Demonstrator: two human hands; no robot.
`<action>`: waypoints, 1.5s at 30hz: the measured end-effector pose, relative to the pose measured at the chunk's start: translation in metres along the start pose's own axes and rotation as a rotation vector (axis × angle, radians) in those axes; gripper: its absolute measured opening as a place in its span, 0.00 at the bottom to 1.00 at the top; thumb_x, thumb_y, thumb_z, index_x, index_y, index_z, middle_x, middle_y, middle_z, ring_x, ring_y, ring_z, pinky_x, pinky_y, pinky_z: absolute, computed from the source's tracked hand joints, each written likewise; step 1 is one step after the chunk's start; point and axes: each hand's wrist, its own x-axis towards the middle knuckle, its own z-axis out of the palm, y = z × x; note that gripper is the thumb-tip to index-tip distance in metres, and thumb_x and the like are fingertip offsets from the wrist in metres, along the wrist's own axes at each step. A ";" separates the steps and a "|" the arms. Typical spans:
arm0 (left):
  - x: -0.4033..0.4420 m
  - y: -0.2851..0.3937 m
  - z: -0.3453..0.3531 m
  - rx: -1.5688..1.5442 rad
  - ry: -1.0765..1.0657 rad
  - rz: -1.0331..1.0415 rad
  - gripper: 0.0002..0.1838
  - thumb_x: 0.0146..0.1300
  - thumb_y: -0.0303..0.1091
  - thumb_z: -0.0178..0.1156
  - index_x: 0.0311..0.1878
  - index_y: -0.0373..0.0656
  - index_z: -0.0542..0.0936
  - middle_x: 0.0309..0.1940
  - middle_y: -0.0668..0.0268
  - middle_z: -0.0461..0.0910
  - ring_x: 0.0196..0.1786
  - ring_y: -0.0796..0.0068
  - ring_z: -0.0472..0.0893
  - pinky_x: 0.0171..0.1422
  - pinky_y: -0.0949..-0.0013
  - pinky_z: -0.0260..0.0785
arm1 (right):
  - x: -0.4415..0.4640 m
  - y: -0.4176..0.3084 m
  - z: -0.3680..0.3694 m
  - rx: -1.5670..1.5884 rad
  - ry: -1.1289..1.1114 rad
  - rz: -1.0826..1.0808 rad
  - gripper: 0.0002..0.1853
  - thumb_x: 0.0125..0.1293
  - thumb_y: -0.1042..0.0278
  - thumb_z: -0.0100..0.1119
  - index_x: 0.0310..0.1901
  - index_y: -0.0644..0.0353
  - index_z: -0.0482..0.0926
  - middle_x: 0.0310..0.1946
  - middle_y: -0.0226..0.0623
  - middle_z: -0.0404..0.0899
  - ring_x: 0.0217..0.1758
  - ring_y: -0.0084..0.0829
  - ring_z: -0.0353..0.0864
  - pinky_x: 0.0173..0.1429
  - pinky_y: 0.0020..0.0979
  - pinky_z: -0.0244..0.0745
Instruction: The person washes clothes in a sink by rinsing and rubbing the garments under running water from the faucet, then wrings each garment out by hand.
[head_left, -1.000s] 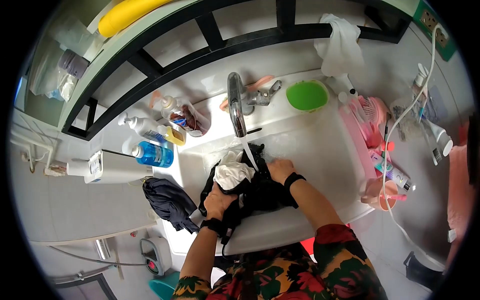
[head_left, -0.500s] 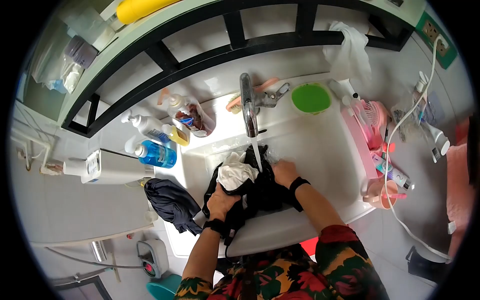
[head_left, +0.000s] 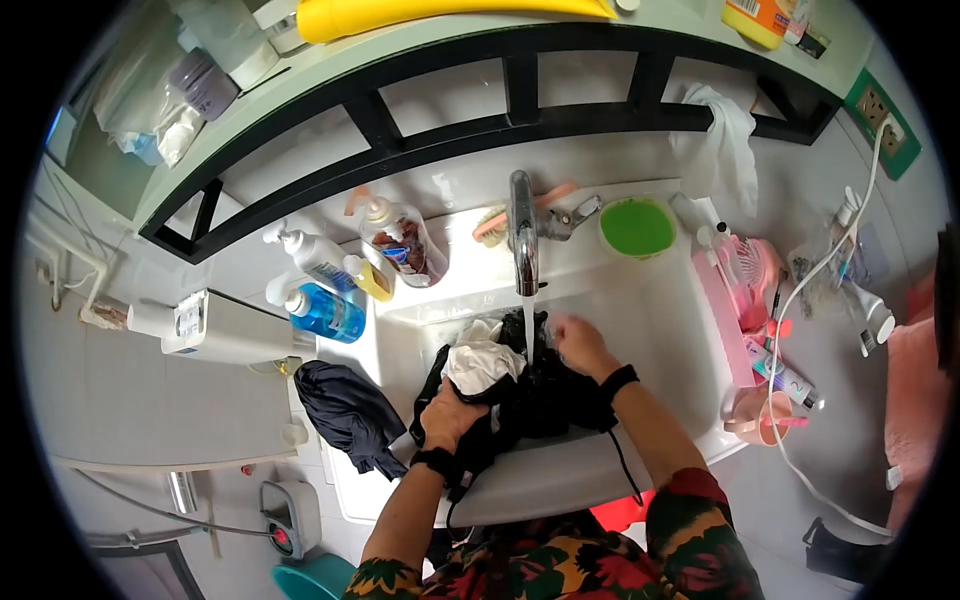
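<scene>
A wet black garment (head_left: 555,402) lies bunched in the white sink (head_left: 655,330), under water running from the chrome faucet (head_left: 523,235). White cloth (head_left: 482,368) is bundled on its left part. My left hand (head_left: 452,415) is closed round the black fabric at the near edge of the white bundle. To the right of the stream, my right hand (head_left: 585,345) is at the far edge of the black garment. Its fingers are smeared by motion, and I cannot tell whether they hold fabric. Each wrist wears a black band.
Pump bottles and a blue bottle (head_left: 325,313) stand on the sink's left rim, with dark cloth (head_left: 345,415) draped nearer me. A green soap dish (head_left: 638,228) sits at the back. On the right are a pink organizer (head_left: 722,310), a cup (head_left: 755,415) and a hanging white cable (head_left: 785,290).
My right hand has moved slightly away from me, toward the back of the sink, and is now blurred. My left hand keeps its hold. The camera view has tilted up a little.
</scene>
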 end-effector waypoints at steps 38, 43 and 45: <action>-0.060 -0.014 -0.008 -1.688 -1.098 0.292 0.21 0.59 0.36 0.54 0.55 0.37 0.70 0.43 0.63 0.78 0.46 0.73 0.78 0.53 0.69 0.69 | -0.072 -0.141 -0.077 1.327 -0.385 -0.354 0.41 0.44 0.54 0.71 0.58 0.60 0.61 0.58 0.41 0.63 0.58 0.33 0.65 0.60 0.36 0.62; -0.078 -0.001 -0.026 -1.706 -0.615 0.477 0.41 0.58 0.33 0.56 0.69 0.51 0.44 0.62 0.61 0.60 0.60 0.72 0.66 0.62 0.69 0.60 | -0.072 -0.155 -0.078 1.090 -0.164 0.045 0.21 0.53 0.62 0.62 0.44 0.65 0.69 0.41 0.37 0.74 0.42 0.28 0.74 0.47 0.32 0.71; -0.085 0.008 -0.027 -1.252 -0.138 0.696 0.52 0.51 0.24 0.61 0.70 0.52 0.34 0.62 0.64 0.60 0.59 0.77 0.64 0.61 0.73 0.58 | -0.065 -0.154 -0.071 0.542 -0.119 0.053 0.23 0.53 0.60 0.62 0.45 0.65 0.68 0.40 0.38 0.74 0.42 0.28 0.74 0.46 0.30 0.70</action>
